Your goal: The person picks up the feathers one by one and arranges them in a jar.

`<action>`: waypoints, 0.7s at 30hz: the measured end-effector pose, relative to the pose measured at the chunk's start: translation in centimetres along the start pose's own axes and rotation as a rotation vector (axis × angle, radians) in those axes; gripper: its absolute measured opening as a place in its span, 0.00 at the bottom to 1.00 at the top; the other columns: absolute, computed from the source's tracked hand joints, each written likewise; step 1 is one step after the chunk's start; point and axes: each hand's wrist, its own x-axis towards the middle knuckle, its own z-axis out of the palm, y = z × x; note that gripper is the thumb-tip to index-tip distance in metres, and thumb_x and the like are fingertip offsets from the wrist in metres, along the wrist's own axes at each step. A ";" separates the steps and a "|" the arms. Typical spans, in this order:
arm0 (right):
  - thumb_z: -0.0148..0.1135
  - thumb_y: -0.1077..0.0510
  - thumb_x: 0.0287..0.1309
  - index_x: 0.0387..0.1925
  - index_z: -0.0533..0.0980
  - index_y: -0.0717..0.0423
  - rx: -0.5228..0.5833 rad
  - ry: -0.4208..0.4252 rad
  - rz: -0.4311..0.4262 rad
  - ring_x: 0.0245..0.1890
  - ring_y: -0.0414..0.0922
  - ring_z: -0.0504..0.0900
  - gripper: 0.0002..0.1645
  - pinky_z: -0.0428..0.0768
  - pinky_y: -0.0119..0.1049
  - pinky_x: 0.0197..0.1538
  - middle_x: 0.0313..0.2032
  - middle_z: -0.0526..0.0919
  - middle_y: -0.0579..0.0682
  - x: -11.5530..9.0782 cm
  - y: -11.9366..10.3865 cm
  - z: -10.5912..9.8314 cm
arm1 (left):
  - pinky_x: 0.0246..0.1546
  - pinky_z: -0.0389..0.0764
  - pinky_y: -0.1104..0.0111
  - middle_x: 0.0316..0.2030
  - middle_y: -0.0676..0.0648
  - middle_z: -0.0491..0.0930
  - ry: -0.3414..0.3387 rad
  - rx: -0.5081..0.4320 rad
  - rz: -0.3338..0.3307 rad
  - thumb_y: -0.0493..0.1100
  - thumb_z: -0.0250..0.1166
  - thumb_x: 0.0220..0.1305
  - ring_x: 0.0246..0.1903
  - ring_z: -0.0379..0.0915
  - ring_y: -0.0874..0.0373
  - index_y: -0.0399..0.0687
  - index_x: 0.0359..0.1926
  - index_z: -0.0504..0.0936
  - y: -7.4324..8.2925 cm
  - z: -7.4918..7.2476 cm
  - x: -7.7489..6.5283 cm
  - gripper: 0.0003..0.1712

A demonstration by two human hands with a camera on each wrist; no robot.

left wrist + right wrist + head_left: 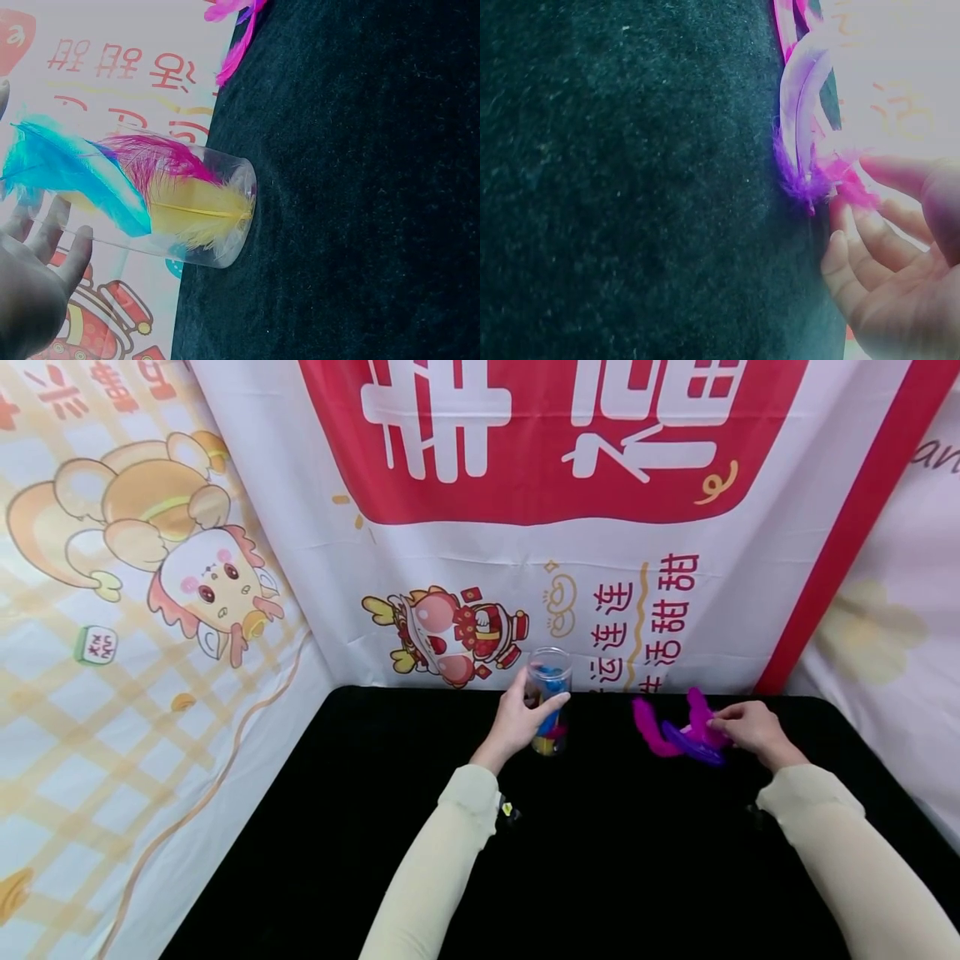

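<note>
My left hand (517,717) grips a clear plastic cylinder (550,662) that stands upright at the far edge of the black table, thumb and fingers wrapped round its side. Inside it, in the left wrist view, are a blue feather (79,169), a magenta feather (165,157) and a yellow feather (202,212). Off to the right, my right hand (753,729) pinches the fluffy end of a pink feather (855,184) between thumb and fingertips. A purple feather (693,745) lies against it, and another magenta feather (651,727) is just left of that.
Black cloth covers the table (600,860). A white and red printed curtain (465,552) hangs right behind its far edge. Another printed cloth (135,693) hangs along the left, and a pale one (885,635) on the right.
</note>
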 end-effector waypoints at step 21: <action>0.64 0.54 0.67 0.48 0.83 0.71 -0.093 0.073 -0.047 0.40 0.50 0.79 0.21 0.76 0.36 0.38 0.43 0.86 0.63 0.5 -0.1 0.5 | 0.63 0.76 0.51 0.65 0.48 0.76 0.002 -0.003 0.008 0.62 0.70 0.65 0.63 0.74 0.52 0.66 0.73 0.63 0.0 0.1 0.0 0.40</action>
